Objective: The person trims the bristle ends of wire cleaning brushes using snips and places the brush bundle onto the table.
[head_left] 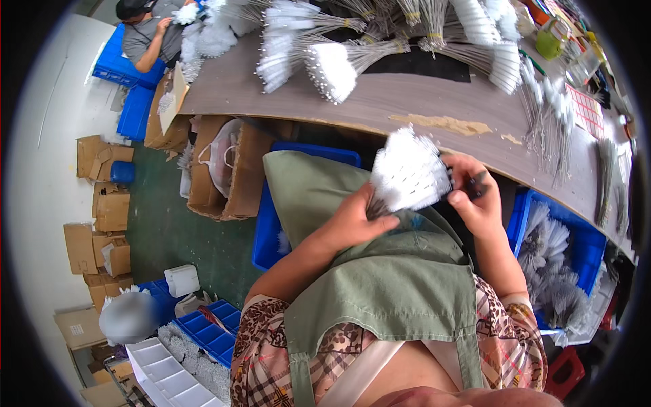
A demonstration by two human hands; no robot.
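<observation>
A fan-shaped bundle of white bristle brushes (409, 169) with thin wire stems is gathered in my left hand (356, 218), over my lap. The fingers wrap round its narrow stem end. At the right edge of the bundle my right hand (478, 197) is closed, thumb and fingers curled round small black pieces (479, 183). Several dark bits line the brush tips beside that hand; their exact kind is too small to tell. A green apron (380, 295) lies beneath both hands.
Wire-stemmed brush bundles (332, 71) lie across the table (237, 91) ahead. Blue bins (590, 247) holding brushes stand at the right. An open cardboard box (247, 173) is under the table. Another person (152, 37) sits at the far left. Cartons (110, 207) line the left wall.
</observation>
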